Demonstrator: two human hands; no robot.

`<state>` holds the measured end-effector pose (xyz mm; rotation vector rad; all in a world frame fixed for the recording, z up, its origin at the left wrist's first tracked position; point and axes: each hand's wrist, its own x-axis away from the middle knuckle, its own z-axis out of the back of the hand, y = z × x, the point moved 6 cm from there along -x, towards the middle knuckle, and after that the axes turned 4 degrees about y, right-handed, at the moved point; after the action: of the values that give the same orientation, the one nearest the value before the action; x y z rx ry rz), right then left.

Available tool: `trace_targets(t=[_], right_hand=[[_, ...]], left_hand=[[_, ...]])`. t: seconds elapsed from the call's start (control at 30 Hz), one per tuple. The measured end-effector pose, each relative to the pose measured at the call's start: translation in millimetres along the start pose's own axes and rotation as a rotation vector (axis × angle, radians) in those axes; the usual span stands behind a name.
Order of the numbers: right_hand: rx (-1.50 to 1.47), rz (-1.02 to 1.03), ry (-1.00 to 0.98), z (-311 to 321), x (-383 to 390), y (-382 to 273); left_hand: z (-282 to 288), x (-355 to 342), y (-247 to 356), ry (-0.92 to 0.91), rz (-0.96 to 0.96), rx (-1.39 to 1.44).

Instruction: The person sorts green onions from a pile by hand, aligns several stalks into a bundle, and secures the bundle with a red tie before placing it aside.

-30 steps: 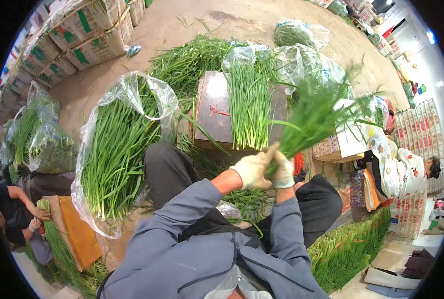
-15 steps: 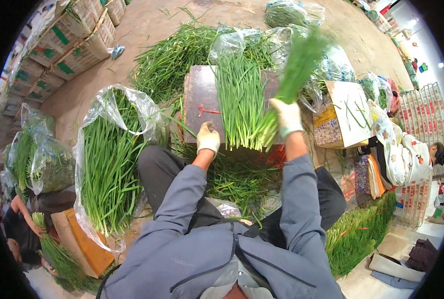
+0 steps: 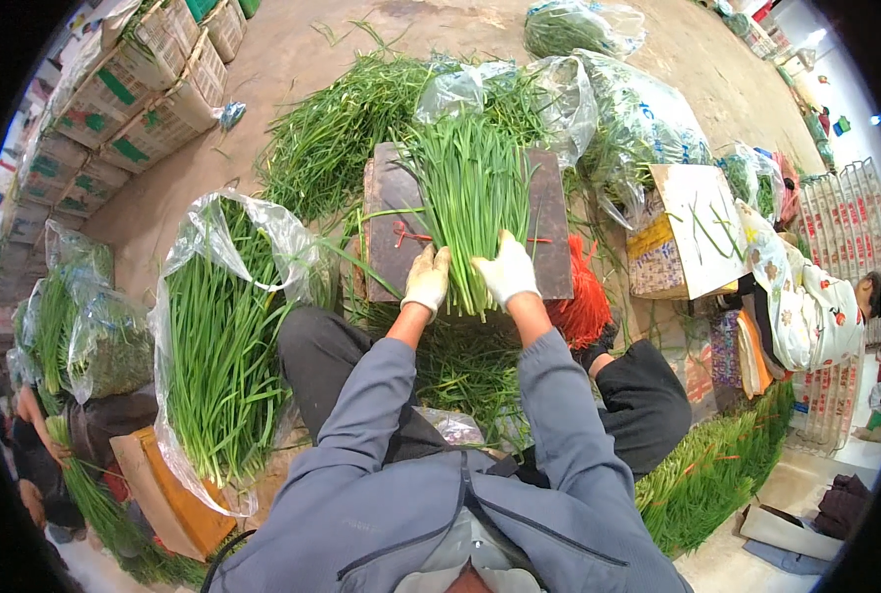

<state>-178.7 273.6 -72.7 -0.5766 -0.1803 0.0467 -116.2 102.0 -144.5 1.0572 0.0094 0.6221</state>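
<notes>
A thick bunch of garlic chives (image 3: 470, 188) lies lengthwise on a dark board (image 3: 386, 188) in front of me, leaf tips pointing away. Pale stalk ends reach over the board's near edge. Cupped round the stalks from the left is my left hand (image 3: 427, 278), in a white glove. On the opposite side my right hand (image 3: 508, 269), gloved too, presses its fingers and thumb against the stalks. A red tie (image 3: 411, 235) runs crosswise under the bunch, its ends showing on both sides.
Red tie strands (image 3: 581, 301) hang at the board's right. Loose chives (image 3: 337, 128) are heaped beyond it. A clear bag (image 3: 218, 336) of chives stands left. A white-topped box (image 3: 698, 227) is at right. Bundled chives (image 3: 717, 474) lie lower right. Another person's arm (image 3: 43, 427) shows far left.
My right hand has brought its raised, blurred handful down onto the board, and the chives now form one bunch. My left hand has moved right onto the stalks.
</notes>
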Motion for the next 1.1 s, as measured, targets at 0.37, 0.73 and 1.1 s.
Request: trace_targets(t=[0.37, 0.73, 1.1], right_hand=[[-0.208, 0.175, 0.034, 21.8, 50.1, 3.6], [0.052, 0.376, -0.291, -60.5, 106.1, -63.9], [0.777, 0.793, -0.850, -163.1, 134.6, -49.9]], left_hand=[[5.6, 7.6, 25.8, 0.111, -0.232, -0.266], [152.0, 133.1, 76.5, 0.079, -0.368, -0.075], [423.6, 305.7, -33.1, 0.911, -0.060, -0.621]])
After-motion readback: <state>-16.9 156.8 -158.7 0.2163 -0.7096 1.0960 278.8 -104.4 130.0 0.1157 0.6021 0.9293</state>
